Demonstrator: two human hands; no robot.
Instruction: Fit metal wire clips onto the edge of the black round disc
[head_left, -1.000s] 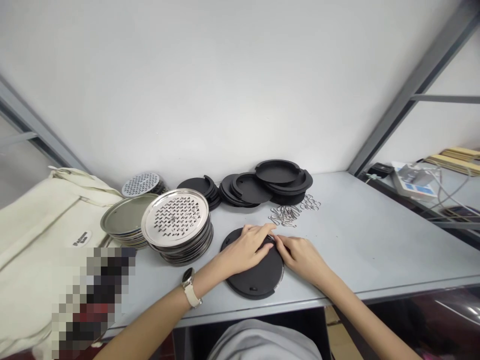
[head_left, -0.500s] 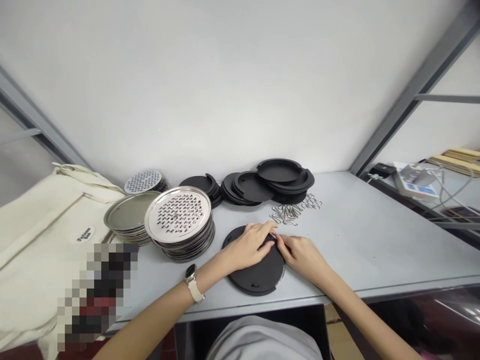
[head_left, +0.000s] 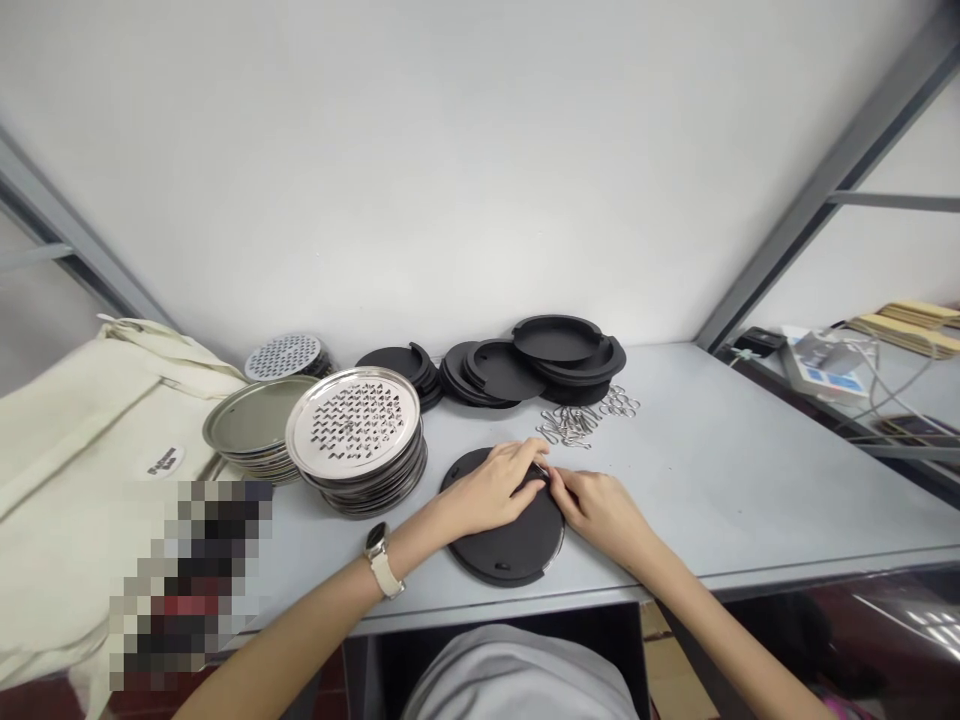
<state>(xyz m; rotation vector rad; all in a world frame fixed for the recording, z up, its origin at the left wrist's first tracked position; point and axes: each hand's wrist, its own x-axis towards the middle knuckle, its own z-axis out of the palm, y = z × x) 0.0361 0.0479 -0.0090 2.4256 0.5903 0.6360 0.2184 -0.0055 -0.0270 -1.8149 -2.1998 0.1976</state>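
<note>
A round black disc [head_left: 514,545] with small slots lies flat near the table's front edge, a thin metal edge showing along its right side. My left hand [head_left: 499,490] lies across the top of it, with thumb and fingers bent down at its far right rim. At that same rim my right hand [head_left: 596,505] pinches with thumb and forefinger, meeting the left fingertips. A small shiny metal piece [head_left: 541,467] shows between the fingertips; its exact shape is hidden. Just beyond lies a loose pile of small metal hooks [head_left: 570,425].
Left of the disc stand a stack of metal grater plates [head_left: 356,425] and a stack of greenish round plates [head_left: 259,415]. Black round trays [head_left: 559,340] are piled along the wall. Cream cloth [head_left: 67,450] covers the left side. A shelf with cables [head_left: 862,375] is at right.
The view has shifted slightly. Both hands stay at the disc's far right rim with almost the same grip; the piles have not moved.
</note>
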